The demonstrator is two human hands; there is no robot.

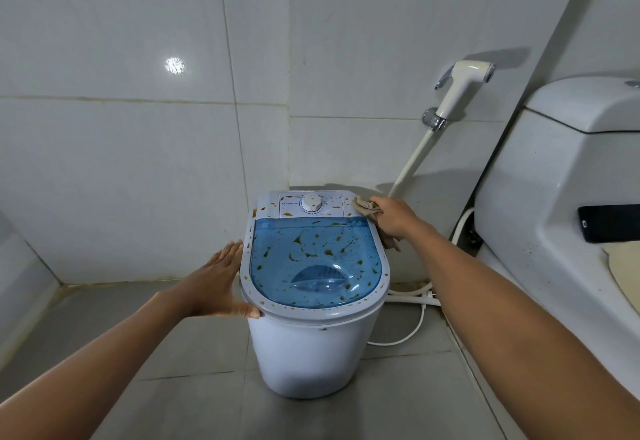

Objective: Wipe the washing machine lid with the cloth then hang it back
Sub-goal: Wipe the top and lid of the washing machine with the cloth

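Left hand (216,282) flat, spread, bracing washer (311,353) rim.
Right hand (394,218) gripping cloth (363,209) at stained lid's (315,263) back corner.

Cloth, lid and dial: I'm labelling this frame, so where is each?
cloth (365,207): head view, on the bunched part beyond the right hand.
lid (313,259): head view, middle of the spattered blue panel.
dial (310,203): head view, top of the white knob.

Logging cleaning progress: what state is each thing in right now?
Lid: shut, spattered with orange-brown spots.
Dial: setting unreadable.
Cloth: bunched, at the lid's far right corner.
Right hand: gripping the cloth.
Left hand: open, flat against the lid's left rim.
Sprayer: docked in its wall holder.
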